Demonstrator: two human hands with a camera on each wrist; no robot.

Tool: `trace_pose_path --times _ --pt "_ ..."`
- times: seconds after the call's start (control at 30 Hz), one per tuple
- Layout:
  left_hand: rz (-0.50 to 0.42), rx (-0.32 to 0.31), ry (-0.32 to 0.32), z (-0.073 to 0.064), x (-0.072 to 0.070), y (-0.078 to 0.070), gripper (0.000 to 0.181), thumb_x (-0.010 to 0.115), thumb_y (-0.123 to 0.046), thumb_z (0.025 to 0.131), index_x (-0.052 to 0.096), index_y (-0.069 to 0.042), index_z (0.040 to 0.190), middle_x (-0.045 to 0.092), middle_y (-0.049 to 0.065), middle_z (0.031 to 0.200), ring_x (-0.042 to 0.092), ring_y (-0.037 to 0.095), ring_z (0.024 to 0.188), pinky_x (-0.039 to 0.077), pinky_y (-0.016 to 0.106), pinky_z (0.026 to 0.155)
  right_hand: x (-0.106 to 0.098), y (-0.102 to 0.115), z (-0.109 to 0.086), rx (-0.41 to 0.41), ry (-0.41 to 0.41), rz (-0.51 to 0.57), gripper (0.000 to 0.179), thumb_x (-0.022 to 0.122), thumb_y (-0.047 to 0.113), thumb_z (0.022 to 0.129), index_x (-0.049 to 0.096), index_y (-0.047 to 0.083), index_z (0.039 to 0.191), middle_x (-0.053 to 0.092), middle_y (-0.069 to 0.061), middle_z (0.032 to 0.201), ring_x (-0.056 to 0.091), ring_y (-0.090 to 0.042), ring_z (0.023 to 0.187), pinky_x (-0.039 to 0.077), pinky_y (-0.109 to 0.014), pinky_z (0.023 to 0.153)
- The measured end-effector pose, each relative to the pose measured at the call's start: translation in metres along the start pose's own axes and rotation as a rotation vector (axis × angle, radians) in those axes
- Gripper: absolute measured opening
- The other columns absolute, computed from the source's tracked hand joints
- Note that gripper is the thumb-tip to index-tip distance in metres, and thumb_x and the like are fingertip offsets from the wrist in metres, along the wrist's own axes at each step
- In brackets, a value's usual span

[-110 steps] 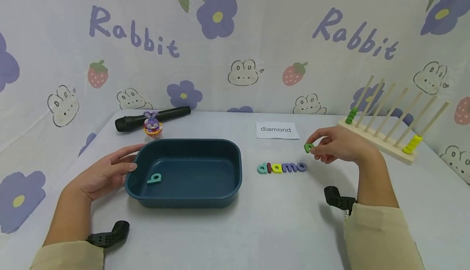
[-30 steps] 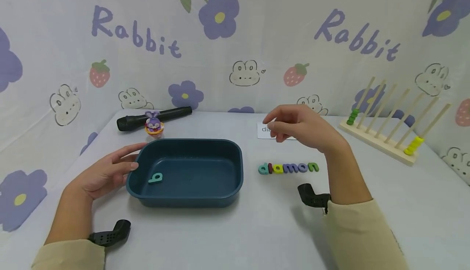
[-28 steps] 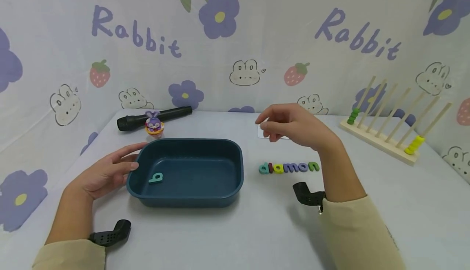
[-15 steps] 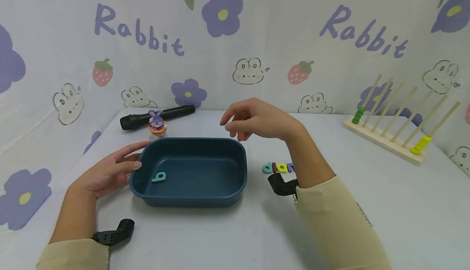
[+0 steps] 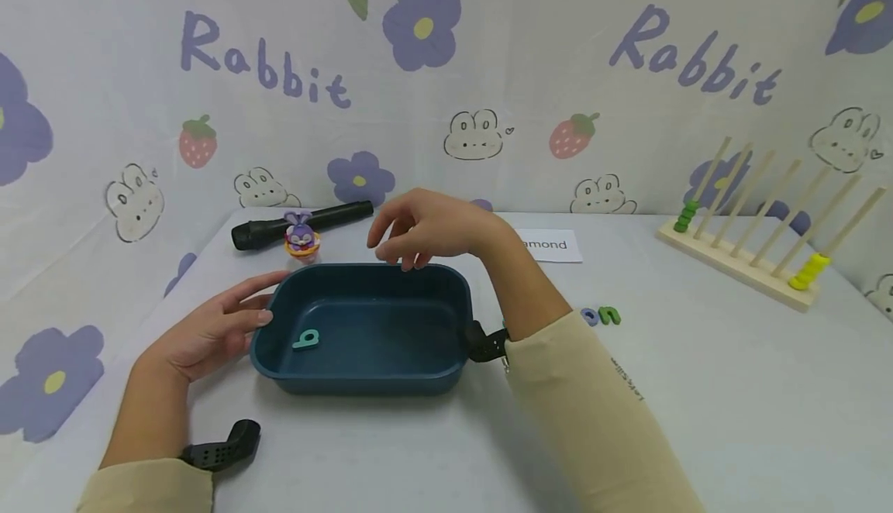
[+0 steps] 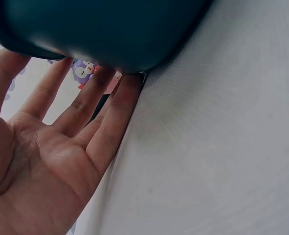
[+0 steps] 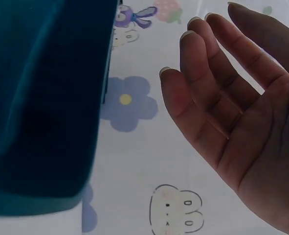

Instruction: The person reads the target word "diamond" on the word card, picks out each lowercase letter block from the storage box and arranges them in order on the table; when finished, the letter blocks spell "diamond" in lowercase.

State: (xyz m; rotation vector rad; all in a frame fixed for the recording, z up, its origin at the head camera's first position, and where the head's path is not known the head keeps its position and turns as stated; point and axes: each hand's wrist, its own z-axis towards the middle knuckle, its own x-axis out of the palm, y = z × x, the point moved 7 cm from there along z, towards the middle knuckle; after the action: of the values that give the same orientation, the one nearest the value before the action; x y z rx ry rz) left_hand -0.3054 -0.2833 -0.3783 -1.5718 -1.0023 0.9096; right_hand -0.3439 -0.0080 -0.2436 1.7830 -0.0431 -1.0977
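Note:
My left hand [image 5: 219, 335] touches the left end of a dark blue plastic basin [image 5: 370, 383]. In the left wrist view its fingers [image 6: 78, 110] extend against the wall, with the thumb at the rim. A teal letter piece [image 5: 305, 339], like b or q, lies at the left inside the basin. Above the basin's far rim hovers my right hand [image 5: 439, 228], fingers loosely bent around nothing; the right wrist view shows the bare palm [image 7: 261, 142]. On the table, a purple o [image 5: 589, 316] and a green n [image 5: 610, 315] show; my right forearm hides most of the letter row.
A printed card [image 5: 554, 246] stands behind the letters, partly covered by my arm. At the back left are a black microphone [image 5: 328, 217] and a purple rabbit figure [image 5: 301, 240]. A wooden peg rack with beads [image 5: 739, 265] occupies the right rear.
Earlier my right hand held the green n; that letter now lies at the row's right end. The hand has since moved left past the card to above the basin. My left hand stays put.

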Motion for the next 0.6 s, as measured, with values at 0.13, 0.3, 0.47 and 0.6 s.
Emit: trace_pose_path --times 0.13,0.3,0.47,0.6 --pt "0.021 0.010 0.008 0.000 0.001 -0.003 0.066 0.060 -0.019 0.104 0.031 -0.028 0.163 0.023 0.015 0.169 0.061 0.008 0.124 0.058 0.033 0.097 0.008 -0.001 0.009 0.007 0.022 0.001 0.019 0.070 0.017 0.096 0.073 0.013 0.114 0.075 -0.012 0.099 0.069 -0.036 0.090 0.060 -0.040 0.080" --pt "0.014 0.004 0.000 0.001 0.003 -0.006 0.066 0.061 -0.020 0.103 0.032 -0.028 0.162 0.022 0.015 0.170 0.060 0.008 0.125 0.058 0.033 0.097 0.016 -0.002 0.018 0.003 0.031 0.001 0.016 0.071 0.017 0.095 0.074 0.013 0.111 0.075 -0.011 0.096 0.069 -0.032 0.084 0.060 -0.039 0.078" --pt "-0.004 -0.010 -0.006 -0.001 0.002 -0.004 0.066 0.061 -0.019 0.103 0.032 -0.028 0.162 0.022 0.016 0.170 0.060 0.008 0.124 0.058 0.033 0.097 0.029 -0.002 0.030 0.004 0.082 -0.017 0.015 0.071 0.016 0.095 0.075 0.014 0.110 0.075 -0.013 0.101 0.069 -0.031 0.086 0.060 -0.034 0.076" --pt "-0.011 -0.010 -0.013 -0.002 0.001 -0.002 0.065 0.061 -0.020 0.104 0.033 -0.028 0.162 0.026 0.014 0.168 0.061 0.009 0.124 0.058 0.032 0.097 0.038 -0.005 0.041 0.015 0.123 -0.049 0.014 0.071 0.015 0.096 0.075 0.014 0.110 0.075 -0.008 0.100 0.067 -0.026 0.083 0.059 -0.033 0.074"
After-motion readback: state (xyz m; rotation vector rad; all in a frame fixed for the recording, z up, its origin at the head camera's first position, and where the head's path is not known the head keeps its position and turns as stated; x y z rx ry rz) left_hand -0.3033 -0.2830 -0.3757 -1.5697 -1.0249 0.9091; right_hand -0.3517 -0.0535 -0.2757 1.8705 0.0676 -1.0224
